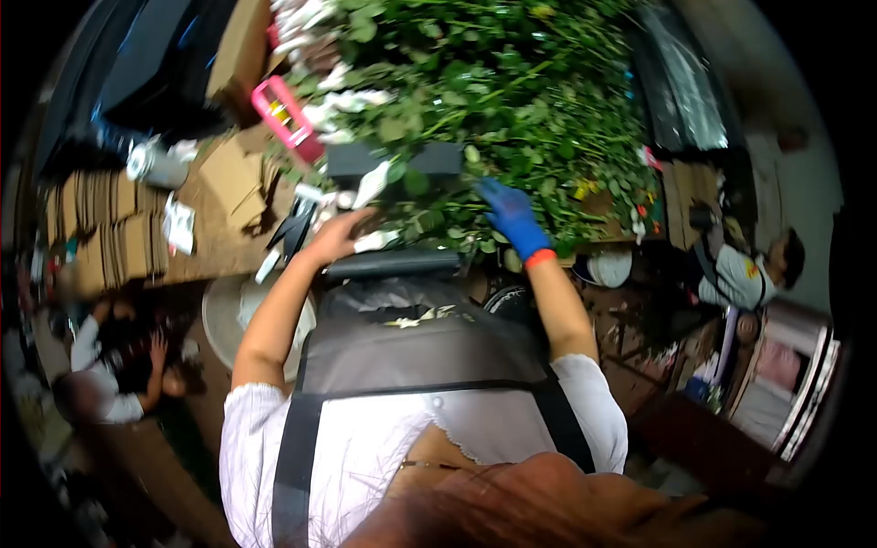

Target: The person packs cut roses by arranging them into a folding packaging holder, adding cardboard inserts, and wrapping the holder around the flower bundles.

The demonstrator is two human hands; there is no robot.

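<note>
A large heap of green leafy stems (pixel 512 100) covers the workbench in front of me. My left hand (pixel 340 236), bare, is at the near edge beside a white wrapped bud (pixel 375 240); whether its fingers grip anything is unclear. My right hand (pixel 513 217), in a blue glove with an orange cuff, rests on the leaves with its fingers spread. Between and beyond my hands lies a dark block (pixel 395 161), with another white wrapped bud (pixel 373 185) in front of it. A black roll-like bar (pixel 395 265) runs along the near edge.
A pink frame (pixel 288 119), a can (pixel 157 166) and stacked cardboard (pixel 108 224) are at the left. A pale bucket (pixel 239 315) stands below the bench. One person (pixel 105 384) is at the lower left, another (pixel 740 274) at the right. Dark plastic (pixel 681 78) lies at the upper right.
</note>
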